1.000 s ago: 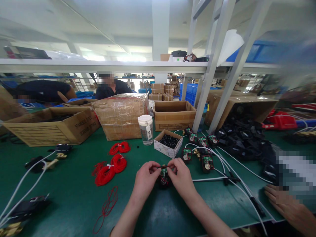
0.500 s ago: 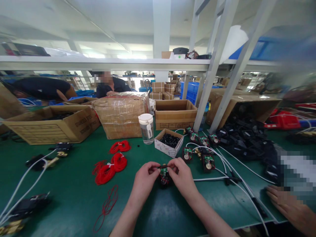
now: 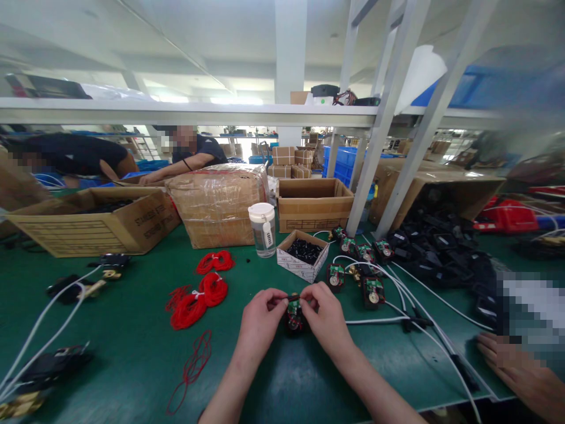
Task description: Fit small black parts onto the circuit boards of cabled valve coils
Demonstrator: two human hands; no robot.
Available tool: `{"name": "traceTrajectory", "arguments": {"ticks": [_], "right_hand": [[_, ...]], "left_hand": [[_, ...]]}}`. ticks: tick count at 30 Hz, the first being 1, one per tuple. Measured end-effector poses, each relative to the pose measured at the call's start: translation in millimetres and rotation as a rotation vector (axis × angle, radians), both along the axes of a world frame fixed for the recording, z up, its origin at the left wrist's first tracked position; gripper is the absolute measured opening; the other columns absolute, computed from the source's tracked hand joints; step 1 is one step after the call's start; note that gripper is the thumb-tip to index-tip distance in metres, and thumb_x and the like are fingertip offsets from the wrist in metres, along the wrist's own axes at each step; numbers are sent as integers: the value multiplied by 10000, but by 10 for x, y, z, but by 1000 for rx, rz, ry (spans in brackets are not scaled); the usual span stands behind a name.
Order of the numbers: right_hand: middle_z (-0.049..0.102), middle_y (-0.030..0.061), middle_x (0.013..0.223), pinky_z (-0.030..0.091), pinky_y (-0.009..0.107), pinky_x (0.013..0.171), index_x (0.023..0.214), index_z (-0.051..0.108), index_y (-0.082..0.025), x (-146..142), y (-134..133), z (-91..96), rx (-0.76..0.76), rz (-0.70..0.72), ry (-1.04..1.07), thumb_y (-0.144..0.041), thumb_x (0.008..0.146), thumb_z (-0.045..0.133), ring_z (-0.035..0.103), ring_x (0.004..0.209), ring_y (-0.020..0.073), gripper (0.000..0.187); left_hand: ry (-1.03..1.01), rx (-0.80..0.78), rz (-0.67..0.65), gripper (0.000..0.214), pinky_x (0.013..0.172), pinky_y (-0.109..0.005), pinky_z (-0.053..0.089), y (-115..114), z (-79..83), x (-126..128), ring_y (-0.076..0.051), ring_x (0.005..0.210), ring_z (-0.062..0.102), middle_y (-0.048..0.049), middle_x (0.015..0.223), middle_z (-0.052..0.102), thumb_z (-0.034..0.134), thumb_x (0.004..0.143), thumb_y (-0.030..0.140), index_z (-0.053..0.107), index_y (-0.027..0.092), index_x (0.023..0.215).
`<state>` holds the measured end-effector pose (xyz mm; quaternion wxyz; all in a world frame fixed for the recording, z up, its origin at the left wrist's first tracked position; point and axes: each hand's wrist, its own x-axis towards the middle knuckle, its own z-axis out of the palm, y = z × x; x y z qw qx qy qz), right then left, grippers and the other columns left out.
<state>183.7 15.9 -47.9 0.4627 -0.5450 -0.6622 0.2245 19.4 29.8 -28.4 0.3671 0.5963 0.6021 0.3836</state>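
Note:
Both my hands meet over the green table [image 3: 132, 353] near its front edge. My left hand [image 3: 258, 321] and my right hand [image 3: 324, 318] are closed in pinches on a small black module with a green circuit board [image 3: 293, 315], which sits between them just above the table. A small dark part is pinched between the fingertips at the module's top. More such modules [image 3: 359, 271] with white cables [image 3: 397, 318] lie to the right.
Red wire coils [image 3: 198, 297] lie to the left. A clear jar with a white lid [image 3: 263, 229] and a small white box of black parts [image 3: 302, 256] stand behind. Cardboard boxes [image 3: 92, 224] line the back. Another person's hand [image 3: 516, 368] rests at right; two people work beyond.
My hands have drawn slightly closer around the module. The person behind the boxes has leaned forward and stretched an arm out.

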Motion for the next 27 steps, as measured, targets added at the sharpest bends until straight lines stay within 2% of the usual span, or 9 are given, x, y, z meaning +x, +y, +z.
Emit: {"name": "traceTrajectory", "arguments": {"ticks": [9, 18, 22, 27], "right_hand": [[560, -5, 827, 473, 273, 644, 807, 608, -219, 10, 21, 2, -13, 8, 37, -146, 838, 574, 557, 670, 142, 87], [556, -10, 819, 458, 263, 645, 787, 599, -216, 10, 24, -8, -14, -2, 23, -130, 833, 577, 547, 673, 138, 100], [553, -9, 814, 460, 263, 641, 787, 595, -219, -4, 28, -19, -8, -5, 23, -124, 834, 567, 547, 673, 140, 109], [565, -6, 827, 466, 265, 635, 802, 597, -220, -3, 38, -25, -12, -3, 50, -136, 822, 575, 548, 669, 141, 89]], "left_hand": [[101, 73, 22, 200, 779, -328, 510, -49, 56, 11, -214, 795, 679, -36, 838, 728, 596, 798, 334, 767, 230, 813], [125, 95, -37, 262, 843, -351, 498, -67, 36, -60, -230, 888, 681, -43, 903, 740, 546, 839, 334, 780, 242, 913], [109, 90, -68, 202, 798, -324, 506, -51, 49, -61, -213, 832, 678, -35, 877, 732, 615, 791, 306, 772, 236, 898], [133, 93, -42, 123, 746, -309, 497, 0, 60, -3, -196, 760, 663, -29, 820, 714, 627, 778, 262, 745, 225, 786]]}}
